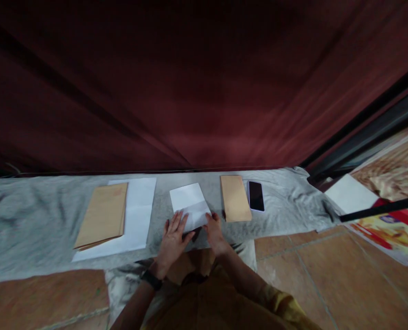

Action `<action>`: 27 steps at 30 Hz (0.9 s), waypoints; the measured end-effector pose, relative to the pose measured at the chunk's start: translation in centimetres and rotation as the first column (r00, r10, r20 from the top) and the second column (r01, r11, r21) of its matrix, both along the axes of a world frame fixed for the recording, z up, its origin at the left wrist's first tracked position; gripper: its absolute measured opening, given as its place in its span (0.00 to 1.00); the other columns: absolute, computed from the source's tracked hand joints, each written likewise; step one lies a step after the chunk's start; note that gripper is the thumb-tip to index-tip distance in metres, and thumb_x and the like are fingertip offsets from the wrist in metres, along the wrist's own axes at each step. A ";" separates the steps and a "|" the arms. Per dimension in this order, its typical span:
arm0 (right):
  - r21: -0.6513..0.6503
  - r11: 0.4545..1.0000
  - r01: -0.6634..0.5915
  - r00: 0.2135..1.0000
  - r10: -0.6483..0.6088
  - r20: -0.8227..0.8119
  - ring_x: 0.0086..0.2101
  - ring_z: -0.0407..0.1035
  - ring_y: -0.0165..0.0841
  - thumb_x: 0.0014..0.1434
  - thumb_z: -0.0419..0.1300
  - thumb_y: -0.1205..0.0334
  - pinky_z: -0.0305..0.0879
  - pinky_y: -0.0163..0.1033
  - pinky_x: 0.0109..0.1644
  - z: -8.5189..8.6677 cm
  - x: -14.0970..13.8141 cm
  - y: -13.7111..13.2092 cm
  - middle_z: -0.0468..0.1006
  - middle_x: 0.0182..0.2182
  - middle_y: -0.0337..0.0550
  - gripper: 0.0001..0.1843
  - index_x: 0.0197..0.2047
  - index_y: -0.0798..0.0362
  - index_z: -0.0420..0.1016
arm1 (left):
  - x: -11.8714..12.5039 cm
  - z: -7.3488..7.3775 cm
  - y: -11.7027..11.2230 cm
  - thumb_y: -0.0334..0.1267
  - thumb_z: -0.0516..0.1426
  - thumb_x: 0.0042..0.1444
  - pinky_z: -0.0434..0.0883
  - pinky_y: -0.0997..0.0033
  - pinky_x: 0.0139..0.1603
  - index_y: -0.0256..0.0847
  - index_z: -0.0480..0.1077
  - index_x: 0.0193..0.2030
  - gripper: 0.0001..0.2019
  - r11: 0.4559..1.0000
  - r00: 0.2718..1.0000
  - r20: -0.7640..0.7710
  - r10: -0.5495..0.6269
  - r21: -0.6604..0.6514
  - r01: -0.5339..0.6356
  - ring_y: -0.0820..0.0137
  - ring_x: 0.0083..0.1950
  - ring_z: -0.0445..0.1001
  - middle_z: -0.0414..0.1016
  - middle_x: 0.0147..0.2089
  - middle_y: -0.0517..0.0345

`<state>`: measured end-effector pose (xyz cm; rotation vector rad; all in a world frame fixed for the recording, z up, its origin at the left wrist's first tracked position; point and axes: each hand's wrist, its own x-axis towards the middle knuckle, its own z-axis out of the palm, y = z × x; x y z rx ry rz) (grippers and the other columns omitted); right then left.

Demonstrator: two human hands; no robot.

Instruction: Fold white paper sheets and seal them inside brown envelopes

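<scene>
A white sheet of paper (190, 205) with a fold across it lies on the grey cloth in front of me. My left hand (173, 236) rests on its lower left part, fingers spread and lying flat, with a dark band on the wrist. At the lower right edge of the paper, my right hand (213, 229) has its fingers curled in and seems to pinch the edge. The underside of that grip is hidden. Right of the paper lies a brown envelope (236, 198), touched by neither hand.
A stack of brown envelopes (102, 211) overlaps white sheets (140, 215) on the left. A phone (256, 196) lies beyond the single envelope. The grey cloth (289, 201) runs along a dark red curtain (204, 91). Dark bars and a colourful printed box (392, 229) stand at the right.
</scene>
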<state>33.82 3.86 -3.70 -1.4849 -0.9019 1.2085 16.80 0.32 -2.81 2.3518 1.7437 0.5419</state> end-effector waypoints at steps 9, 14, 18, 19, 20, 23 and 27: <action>-0.132 0.985 -0.111 0.976 0.133 0.175 0.27 0.75 0.36 0.61 0.55 0.55 0.73 0.39 0.33 1.1 5.0 -3.0 0.79 0.30 0.39 0.13 0.47 0.48 0.72 | 0.2 -0.3 -0.3 0.41 0.49 0.68 0.50 0.36 0.75 0.48 0.65 0.70 0.24 0.998 0.979 -0.192 -0.063 -0.032 0.058 0.50 0.76 0.55 0.61 0.74 0.51; 0.174 0.895 -0.410 0.763 0.232 0.604 0.48 0.77 0.36 0.68 0.51 0.63 0.71 0.41 0.57 3.1 6.1 -1.6 0.83 0.47 0.45 0.16 0.51 0.49 0.78 | -0.4 -2.0 -0.2 0.32 0.45 0.65 0.58 0.37 0.73 0.49 0.63 0.70 0.28 0.991 0.949 -0.288 -0.132 -0.037 0.126 0.54 0.75 0.57 0.61 0.74 0.50; 0.242 0.613 -0.752 0.566 0.412 0.714 0.62 0.68 0.34 0.72 0.51 0.62 0.62 0.46 0.69 3.2 2.6 2.5 0.77 0.59 0.44 0.18 0.58 0.49 0.77 | 0.1 -3.1 -0.2 0.22 0.43 0.57 0.69 0.40 0.65 0.47 0.68 0.66 0.33 0.973 0.892 -0.425 -0.157 0.086 0.212 0.55 0.70 0.67 0.69 0.69 0.45; 0.235 0.542 -0.807 0.504 0.425 0.751 0.63 0.66 0.34 0.72 0.51 0.62 0.59 0.47 0.71 2.9 1.5 3.5 0.77 0.60 0.44 0.18 0.59 0.50 0.77 | 0.3 -3.0 -0.1 0.21 0.44 0.56 0.72 0.41 0.63 0.45 0.69 0.65 0.32 0.966 0.851 -0.502 -0.154 0.103 0.236 0.54 0.68 0.69 0.71 0.67 0.43; 0.217 0.473 -0.854 0.438 0.428 0.791 0.63 0.66 0.34 0.72 0.52 0.62 0.58 0.47 0.72 2.5 0.5 4.4 0.76 0.60 0.45 0.18 0.59 0.51 0.77 | 0.6 -2.7 -0.1 0.22 0.45 0.56 0.74 0.42 0.61 0.44 0.70 0.64 0.32 0.960 0.789 -0.596 -0.150 0.101 0.259 0.55 0.67 0.71 0.73 0.65 0.42; 0.122 0.339 -0.933 0.249 0.362 0.898 0.64 0.64 0.33 0.73 0.53 0.62 0.55 0.47 0.73 1.1 -1.7 6.5 0.74 0.62 0.45 0.17 0.59 0.52 0.77 | 1.4 -1.8 0.0 0.23 0.46 0.56 0.76 0.47 0.59 0.44 0.70 0.63 0.30 0.956 0.607 -0.785 -0.123 0.069 0.284 0.58 0.64 0.74 0.74 0.63 0.43; 0.043 0.295 -0.955 0.112 0.219 0.969 0.67 0.59 0.35 0.73 0.53 0.60 0.54 0.47 0.73 -0.1 -2.7 8.6 0.68 0.67 0.44 0.18 0.63 0.49 0.73 | 1.6 -2.0 -0.2 0.22 0.47 0.56 0.78 0.53 0.55 0.42 0.74 0.59 0.27 0.957 0.746 -0.657 -0.103 0.139 0.255 0.58 0.61 0.76 0.77 0.60 0.42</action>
